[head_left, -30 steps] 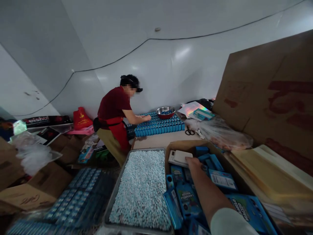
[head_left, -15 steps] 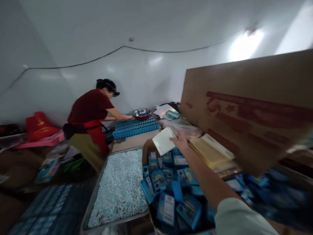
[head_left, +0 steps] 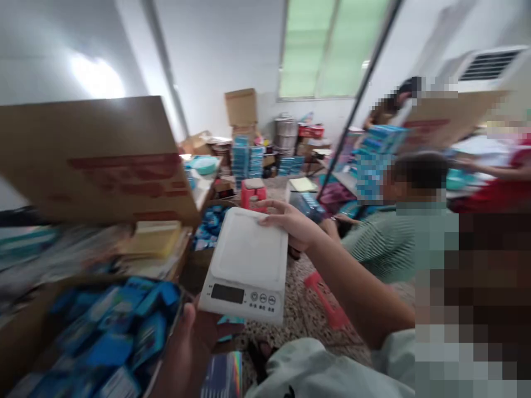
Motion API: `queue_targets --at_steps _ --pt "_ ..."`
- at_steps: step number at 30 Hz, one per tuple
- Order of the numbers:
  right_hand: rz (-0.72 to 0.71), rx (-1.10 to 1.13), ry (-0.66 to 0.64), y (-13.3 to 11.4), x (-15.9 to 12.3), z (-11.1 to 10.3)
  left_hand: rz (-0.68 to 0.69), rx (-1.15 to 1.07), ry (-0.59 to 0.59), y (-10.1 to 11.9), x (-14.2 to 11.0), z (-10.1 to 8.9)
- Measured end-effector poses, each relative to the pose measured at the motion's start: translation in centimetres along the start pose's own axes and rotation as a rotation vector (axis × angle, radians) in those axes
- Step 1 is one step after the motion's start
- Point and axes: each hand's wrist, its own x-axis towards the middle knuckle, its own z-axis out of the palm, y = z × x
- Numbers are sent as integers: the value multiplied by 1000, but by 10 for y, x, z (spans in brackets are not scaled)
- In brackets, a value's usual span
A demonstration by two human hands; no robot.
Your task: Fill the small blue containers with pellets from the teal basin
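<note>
A white digital scale [head_left: 249, 249], with a dark display and round buttons on its near edge, is held tilted in front of me. My right hand [head_left: 290, 224] grips its far right corner, thumb on top and the other fingers partly hidden. At the near left corner is my left hand [head_left: 199, 331], thumb raised beside the scale and fingers running under its edge, partly out of sight. To the left, a carton [head_left: 176, 326] holds many small blue printed boxes [head_left: 110, 348], blurred by motion.
A big cardboard flap [head_left: 95, 166] stands at left behind yellowish sheets [head_left: 153, 240]. Another carton of blue packs [head_left: 211, 224] lies beyond the scale. A red stool [head_left: 254, 193] stands on the speckled floor. A seated person in a striped green shirt [head_left: 377, 243] is close on the right; others work behind.
My view has swung right, away from the tray of pale pieces and the co-worker in red. The scale has come from above the carton to before me, and my left hand has appeared.
</note>
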Motion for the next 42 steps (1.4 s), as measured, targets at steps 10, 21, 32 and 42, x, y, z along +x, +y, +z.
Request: queue_targets --at_steps 10,21,32,42 --pt "-89 215 337 35 1 -237 -18 -38 -26 -133 153 182" --pt "-178 208 346 51 97 -331 -54 -210 30 -200 280 281" --pt "-163 103 190 20 286 -366 44 -166 3 -162 462 278" --pt "-82 271 137 2 484 -346 -99 -109 -61 -60 657 233"
